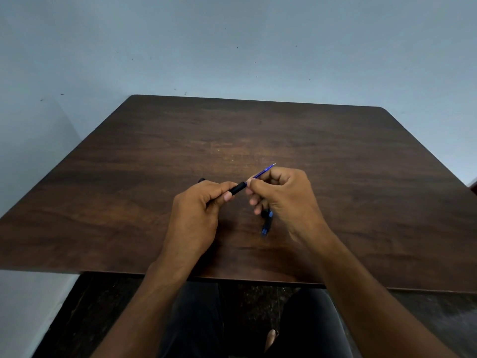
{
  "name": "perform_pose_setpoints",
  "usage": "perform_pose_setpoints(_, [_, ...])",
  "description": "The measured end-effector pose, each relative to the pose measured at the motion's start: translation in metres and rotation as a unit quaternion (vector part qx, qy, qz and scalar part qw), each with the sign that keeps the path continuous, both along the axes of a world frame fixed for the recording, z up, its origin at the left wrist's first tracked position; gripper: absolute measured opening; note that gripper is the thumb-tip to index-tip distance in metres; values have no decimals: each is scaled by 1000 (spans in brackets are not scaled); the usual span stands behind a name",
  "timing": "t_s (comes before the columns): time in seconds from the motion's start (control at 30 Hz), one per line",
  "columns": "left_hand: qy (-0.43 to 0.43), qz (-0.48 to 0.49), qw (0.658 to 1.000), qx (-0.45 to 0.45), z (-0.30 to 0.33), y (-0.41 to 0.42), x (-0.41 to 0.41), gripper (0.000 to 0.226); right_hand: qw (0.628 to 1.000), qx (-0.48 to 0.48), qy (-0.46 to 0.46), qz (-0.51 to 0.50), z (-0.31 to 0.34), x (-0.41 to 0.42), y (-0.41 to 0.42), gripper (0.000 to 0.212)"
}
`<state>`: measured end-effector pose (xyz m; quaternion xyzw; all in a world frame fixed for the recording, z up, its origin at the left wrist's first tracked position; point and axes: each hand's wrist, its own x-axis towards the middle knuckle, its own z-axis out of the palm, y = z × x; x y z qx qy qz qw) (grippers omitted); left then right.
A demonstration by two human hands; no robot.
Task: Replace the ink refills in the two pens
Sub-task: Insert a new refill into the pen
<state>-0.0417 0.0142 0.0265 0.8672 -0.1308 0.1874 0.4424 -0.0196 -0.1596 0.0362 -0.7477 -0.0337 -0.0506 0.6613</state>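
Observation:
My left hand (197,215) grips a black pen barrel (238,188) above the middle of the table; the barrel's open end points right. My right hand (281,195) pinches a thin blue ink refill (264,170), whose metal tip points up and to the right. The refill's rear end meets the barrel's opening. Under my right hand lies a second black pen with blue parts (267,223), partly hidden by the fingers. A small black piece (201,180) shows just beyond my left hand.
A dark wooden table (335,151) stands against a pale blue wall. Its near edge crosses over my lap. My legs and a dark floor show below the table.

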Motion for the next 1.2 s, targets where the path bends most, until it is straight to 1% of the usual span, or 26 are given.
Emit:
perform_pose_setpoints(0.13, [2, 4, 1000, 2, -2, 1, 0, 21, 1000, 7, 11, 17, 1, -1, -4, 11])
perform_pose_setpoints(0.23, [12, 8, 1000, -2, -2, 1, 0, 22, 997, 75, 9, 3, 6, -3, -10, 14])
perform_pose_setpoints(0.3, [19, 12, 1000, -6, -2, -1, 1, 22, 996, 92, -5, -16, 8, -4, -13, 10])
perform_pose_setpoints(0.4, [15, 16, 1000, 1, -3, -3, 1, 22, 997, 78, -4, -20, 10, -4, -15, 9])
perform_pose_setpoints(0.5, [15, 26, 1000, 5, -3, -5, 2, 23, 998, 71, -2, -3, 14, -4, -16, 15])
perform_pose_setpoints(0.6, [11, 30, 999, -1, -3, -9, 1, 23, 998, 64, -5, -5, 17, -4, -16, 20])
perform_pose_setpoints(0.77, [19, 37, 999, -11, -7, -10, -2, 24, 999, 41, -8, 10, 23, -8, -17, 24])
perform_pose_setpoints(0.87, [11, 42, 999, -24, -5, -7, -2, 24, 999, -22, 29, 32, 26, -11, -24, 39])
perform_pose_setpoints(0.9, [9, 43, 999, -25, -4, -6, -2, 24, 996, -60, 50, 39, 27, -12, -27, 39])
perform_pose_setpoints(0.97, [14, 49, 998, -21, -4, -4, -2, 25, 983, -152, 93, 31, 27, -14, -30, 29])
perform_pose_setpoints(1.0, [21, 54, 998, -18, -4, -3, -1, 25, 973, -198, 114, 18, 26, -14, -30, 26])
perform_pose_setpoints(1.03, [28, 57, 998, -20, -5, -3, -1, 25, 961, -240, 139, 3, 25, -14, -29, 28])
perform_pose_setpoints(1.13, [37, 62, 997, -29, -7, -5, -1, 27, 916, -331, 226, -7, 24, -13, -19, 44])
perform_pose_setpoints(1.2, [30, 59, 998, -25, -9, -6, -2, 27, 895, -376, 239, -3, 20, -11, -14, 51])
